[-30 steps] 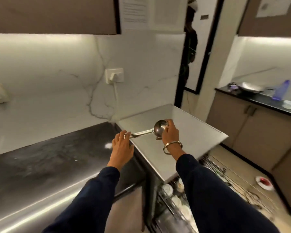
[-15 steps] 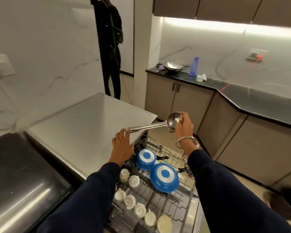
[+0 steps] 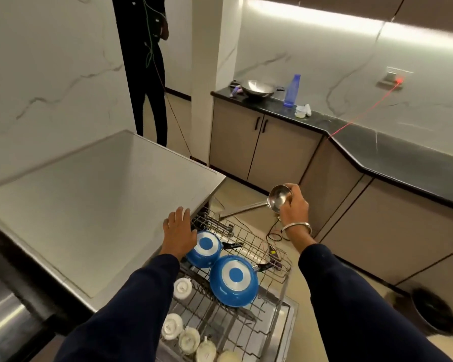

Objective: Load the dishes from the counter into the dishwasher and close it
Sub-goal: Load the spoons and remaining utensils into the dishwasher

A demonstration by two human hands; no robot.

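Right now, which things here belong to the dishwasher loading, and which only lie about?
Job: steel ladle gripped by the right hand; two blue pans and white cups in the rack.

Lying about: wok, blue bottle, dark bin.

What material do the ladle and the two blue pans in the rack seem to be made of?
The ladle, gripped by the right hand, looks like polished steel: silver, with bright reflections in its bowl. The blue pans seem to be metal with glossy blue coating; their bases show bare silver rings. The rack looks like metal wire.
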